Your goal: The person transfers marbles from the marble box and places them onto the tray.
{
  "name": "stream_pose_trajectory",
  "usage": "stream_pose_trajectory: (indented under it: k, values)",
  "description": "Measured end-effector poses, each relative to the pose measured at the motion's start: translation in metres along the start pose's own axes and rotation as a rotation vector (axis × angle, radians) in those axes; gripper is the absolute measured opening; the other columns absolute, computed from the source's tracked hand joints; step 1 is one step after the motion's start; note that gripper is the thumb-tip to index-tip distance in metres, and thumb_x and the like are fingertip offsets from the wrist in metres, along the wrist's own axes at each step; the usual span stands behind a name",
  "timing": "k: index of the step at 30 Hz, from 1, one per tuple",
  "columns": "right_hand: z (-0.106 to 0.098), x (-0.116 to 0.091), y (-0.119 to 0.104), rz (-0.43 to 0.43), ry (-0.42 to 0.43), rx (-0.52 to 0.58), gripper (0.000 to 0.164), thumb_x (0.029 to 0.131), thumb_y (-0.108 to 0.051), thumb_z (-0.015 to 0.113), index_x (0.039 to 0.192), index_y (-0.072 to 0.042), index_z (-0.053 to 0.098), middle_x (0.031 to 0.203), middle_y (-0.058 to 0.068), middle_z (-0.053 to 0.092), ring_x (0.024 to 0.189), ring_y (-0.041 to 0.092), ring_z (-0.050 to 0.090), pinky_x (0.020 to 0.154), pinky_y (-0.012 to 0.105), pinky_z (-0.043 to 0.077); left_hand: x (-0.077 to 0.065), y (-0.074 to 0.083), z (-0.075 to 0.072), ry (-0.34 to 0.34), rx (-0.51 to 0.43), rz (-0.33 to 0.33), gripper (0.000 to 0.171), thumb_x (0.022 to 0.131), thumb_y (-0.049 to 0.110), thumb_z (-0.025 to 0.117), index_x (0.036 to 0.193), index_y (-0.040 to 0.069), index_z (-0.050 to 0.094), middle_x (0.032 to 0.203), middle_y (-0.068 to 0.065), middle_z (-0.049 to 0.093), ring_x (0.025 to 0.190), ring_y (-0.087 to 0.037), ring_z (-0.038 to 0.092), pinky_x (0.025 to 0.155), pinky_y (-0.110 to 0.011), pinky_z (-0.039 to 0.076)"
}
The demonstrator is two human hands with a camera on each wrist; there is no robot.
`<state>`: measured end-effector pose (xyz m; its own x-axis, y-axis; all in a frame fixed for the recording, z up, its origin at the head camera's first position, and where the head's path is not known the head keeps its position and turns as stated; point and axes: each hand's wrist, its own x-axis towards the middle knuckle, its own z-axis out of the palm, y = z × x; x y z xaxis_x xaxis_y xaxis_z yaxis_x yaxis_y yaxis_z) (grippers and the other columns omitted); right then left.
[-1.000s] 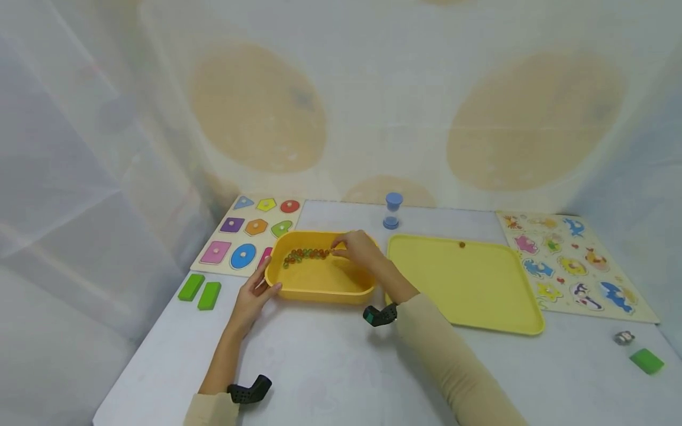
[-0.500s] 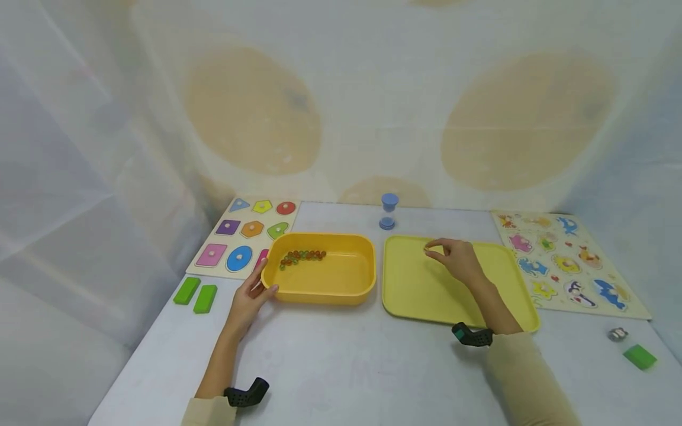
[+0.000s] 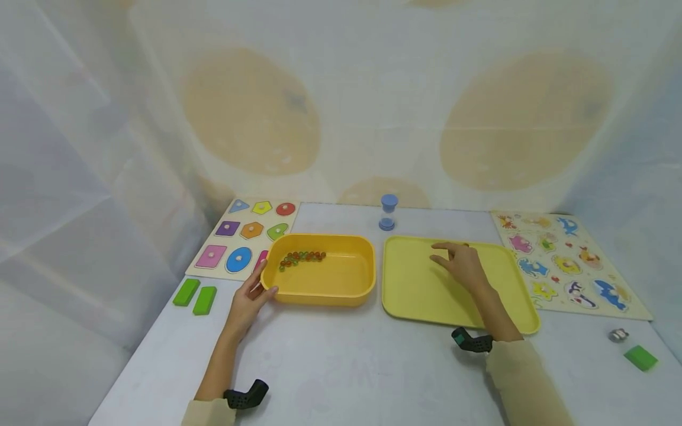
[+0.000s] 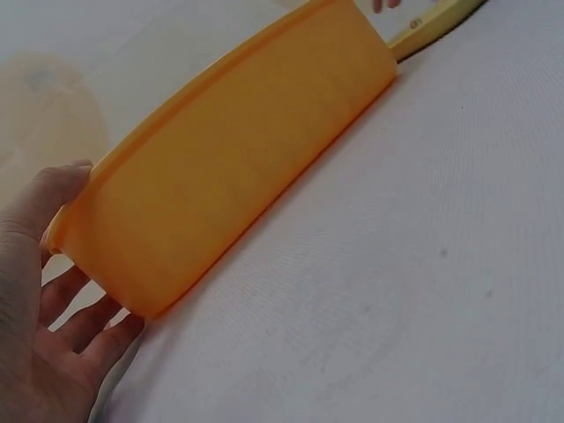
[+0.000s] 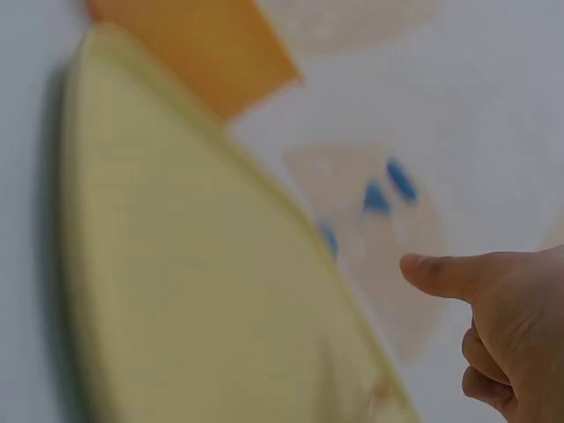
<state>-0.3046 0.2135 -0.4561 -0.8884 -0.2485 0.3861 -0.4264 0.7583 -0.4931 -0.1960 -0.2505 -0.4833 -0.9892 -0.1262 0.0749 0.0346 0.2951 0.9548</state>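
An orange-yellow plastic bin (image 3: 319, 290) stands left of centre. Several red and green marbles (image 3: 302, 257) lie at its back left. My left hand (image 3: 249, 303) grips the bin's left end, thumb at the rim and fingers around the end wall in the left wrist view. To the right, my right hand (image 3: 462, 265) hovers over the pale yellow tray (image 3: 421, 290), thumb and index finger apart, and I see nothing between them. A small brown-red marble (image 5: 381, 389) lies near the tray's edge in the right wrist view, blurred.
A shape puzzle board (image 3: 215, 229) lies behind the bin's left end, an animal puzzle board (image 3: 572, 260) beyond the tray. A blue hourglass (image 3: 388, 212) stands at the back. Green blocks (image 3: 186, 292) lie at the left; a green block (image 3: 641, 358) and a small grey figure (image 3: 618, 335) lie right.
My right hand has moved right from inside the bin to over the tray. Its thumb and index finger, close together half a second ago, have spread apart. The left hand keeps its hold.
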Motion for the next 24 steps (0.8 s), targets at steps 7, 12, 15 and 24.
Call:
stream_pose_trajectory:
  k: [7, 12, 15, 24]
  values:
    - [0.030, 0.053, -0.089, -0.116, -0.038, 0.142, 0.025, 0.079, -0.025, 0.068, 0.101, -0.013, 0.069, 0.045, -0.003, 0.033, 0.040, 0.011, 0.024, 0.038, 0.024, 0.025, -0.002, 0.001, -0.001, 0.009, 0.011, 0.010, 0.064, 0.083, 0.028, 0.064, 0.137, 0.038, 0.032, 0.143, 0.015, 0.028, 0.132, -0.014, 0.029, 0.100, -0.026, 0.035]
    - [0.070, 0.082, -0.138, -0.131, -0.178, 0.227, 0.024, 0.082, -0.025, 0.065, 0.101, -0.012, 0.069, 0.047, -0.003, 0.032, 0.042, 0.010, 0.025, 0.038, 0.019, 0.023, -0.002, -0.001, -0.002, 0.011, 0.009, 0.012, 0.063, 0.083, 0.029, 0.064, 0.137, 0.037, 0.033, 0.144, 0.014, 0.028, 0.131, -0.016, 0.030, 0.099, -0.026, 0.036]
    - [0.092, 0.093, -0.155, -0.131, -0.257, 0.245, 0.023, 0.083, -0.024, 0.064, 0.102, -0.011, 0.069, 0.047, -0.003, 0.032, 0.041, 0.009, 0.025, 0.038, 0.018, 0.023, -0.001, -0.001, -0.002, 0.000, -0.005, 0.003, 0.063, 0.084, 0.027, 0.063, 0.137, 0.036, 0.032, 0.145, 0.013, 0.027, 0.132, -0.017, 0.029, 0.099, -0.025, 0.035]
    - [0.130, 0.100, -0.162, -0.078, -0.449, 0.113, 0.022, 0.084, -0.018, 0.063, 0.105, -0.015, 0.068, 0.080, 0.004, 0.063, 0.073, 0.016, 0.055, 0.062, 0.021, 0.045, -0.010, 0.024, 0.001, -0.036, -0.013, 0.006, 0.065, 0.085, 0.020, 0.062, 0.141, 0.022, 0.029, 0.147, 0.002, 0.026, 0.132, -0.024, 0.029, 0.098, -0.029, 0.035]
